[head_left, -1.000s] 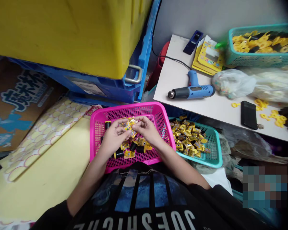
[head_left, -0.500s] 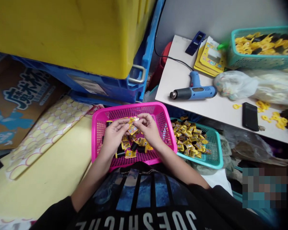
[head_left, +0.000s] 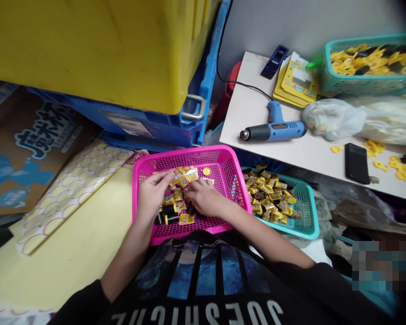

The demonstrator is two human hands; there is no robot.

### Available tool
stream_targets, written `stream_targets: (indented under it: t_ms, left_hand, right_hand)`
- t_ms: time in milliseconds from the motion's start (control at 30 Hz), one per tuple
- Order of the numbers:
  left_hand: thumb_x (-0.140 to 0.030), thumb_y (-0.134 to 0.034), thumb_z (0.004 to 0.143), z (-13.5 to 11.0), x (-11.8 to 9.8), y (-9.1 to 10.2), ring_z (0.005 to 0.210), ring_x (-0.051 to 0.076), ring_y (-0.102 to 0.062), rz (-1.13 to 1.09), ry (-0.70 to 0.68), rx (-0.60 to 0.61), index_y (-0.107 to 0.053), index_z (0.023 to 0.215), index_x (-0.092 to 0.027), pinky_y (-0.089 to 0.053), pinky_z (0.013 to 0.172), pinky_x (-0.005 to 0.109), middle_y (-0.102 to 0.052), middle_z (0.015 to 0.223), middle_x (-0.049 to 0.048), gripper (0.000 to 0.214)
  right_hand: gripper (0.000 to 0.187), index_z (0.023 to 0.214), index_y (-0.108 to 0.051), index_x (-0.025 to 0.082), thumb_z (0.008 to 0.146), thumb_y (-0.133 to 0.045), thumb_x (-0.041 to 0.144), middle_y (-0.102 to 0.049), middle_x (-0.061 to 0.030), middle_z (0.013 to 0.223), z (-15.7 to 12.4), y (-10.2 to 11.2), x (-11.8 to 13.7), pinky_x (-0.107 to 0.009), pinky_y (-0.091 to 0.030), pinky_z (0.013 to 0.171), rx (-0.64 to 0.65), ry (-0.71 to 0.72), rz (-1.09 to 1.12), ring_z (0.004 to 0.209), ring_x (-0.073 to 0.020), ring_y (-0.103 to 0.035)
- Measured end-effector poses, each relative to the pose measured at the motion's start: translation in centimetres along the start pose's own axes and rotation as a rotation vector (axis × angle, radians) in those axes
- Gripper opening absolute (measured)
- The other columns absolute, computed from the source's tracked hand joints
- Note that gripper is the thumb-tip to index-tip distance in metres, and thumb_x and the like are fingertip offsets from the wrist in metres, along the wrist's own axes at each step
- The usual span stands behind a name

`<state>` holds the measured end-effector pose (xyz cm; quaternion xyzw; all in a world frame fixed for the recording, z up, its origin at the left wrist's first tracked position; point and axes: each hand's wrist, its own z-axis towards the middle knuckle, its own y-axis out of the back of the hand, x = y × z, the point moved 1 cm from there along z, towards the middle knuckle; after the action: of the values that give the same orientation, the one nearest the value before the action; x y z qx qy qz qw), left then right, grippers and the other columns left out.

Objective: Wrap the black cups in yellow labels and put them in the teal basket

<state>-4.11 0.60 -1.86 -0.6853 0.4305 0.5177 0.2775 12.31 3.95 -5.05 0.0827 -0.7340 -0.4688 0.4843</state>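
A pink mesh basket [head_left: 223, 155] rests on my lap and holds several small yellow-wrapped pieces and black cylinders [head_left: 171, 219]. My left hand [head_left: 151, 196] is curled over the basket's left half, its fingertips pinching a bunch of yellow wrapped pieces [head_left: 184, 175]. My right hand [head_left: 203, 197] lies low in the basket's middle, fingers bent down onto the pile; what they grip is hidden. A single yellow disc [head_left: 206, 171] lies on the basket floor behind the hands.
A teal basket [head_left: 304, 225] full of the same yellow pieces sits right of the pink one. A white table [head_left: 257, 149] carries a blue heat gun [head_left: 274, 128], a black phone [head_left: 357, 163], plastic bags, yellow rings, another teal basket [head_left: 365, 83]. Yellow and blue crates [head_left: 122, 67] stand behind.
Both hands were raised together, working one yellow piece between the fingertips. The right hand has dropped down into the pile; the left keeps hold of the yellow bunch, and a yellow disc now lies in the basket.
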Motion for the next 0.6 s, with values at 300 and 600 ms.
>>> stream_targets:
  t_ms: [300, 600]
  left_hand:
    - [-0.047, -0.076, 0.068, 0.1, 1.2, 1.8, 0.061, 0.017, -0.066, 0.099, -0.091, 0.027, -0.077, 0.081, -0.016, -0.054, 0.061, 0.028, -0.076, 0.071, 0.0039, 0.033]
    - [-0.044, -0.074, 0.072, -0.6, 1.5, 1.6, 0.088, 0.025, -0.072, 0.195, -0.212, 0.207, -0.079, 0.080, -0.022, -0.057, 0.085, 0.039, -0.079, 0.090, 0.0062, 0.024]
  right_hand:
    - [0.024, 0.091, -0.073, 0.015, 0.069, -0.074, 0.025, -0.062, -0.0161, 0.117, 0.4, 0.1, -0.6, -0.048, -0.042, 0.094, 0.184, 0.218, -0.174, 0.109, -0.0349, -0.053]
    - [0.028, 0.101, -0.068, 0.025, 0.074, -0.073, 0.032, -0.068, -0.0024, 0.099, -2.9, 5.6, -1.6, -0.035, -0.052, 0.080, -0.292, -0.111, 1.086, 0.090, -0.0176, -0.063]
